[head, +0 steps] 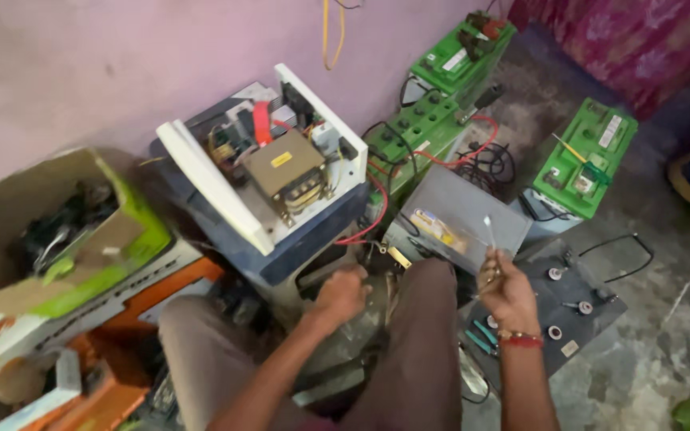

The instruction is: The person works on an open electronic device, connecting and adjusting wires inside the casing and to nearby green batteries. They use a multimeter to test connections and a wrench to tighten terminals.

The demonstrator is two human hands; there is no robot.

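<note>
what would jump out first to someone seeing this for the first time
The opened white power unit in the middle, its cover off and a big transformer bare inside. To its right stand three green batteries on the floor with red and black wires trailing between them. In front, the right hand holds up a thin tool, and the left hand reaches down below the unit.

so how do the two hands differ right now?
1. The right hand is raised over the dark battery top; the left hand is low, below the open inverter.
2. The right hand holds a thin metal tool upright; whether the left fist holds anything is hidden.
3. The right wrist bears red thread; the left is bare.
Both are bare.
</note>
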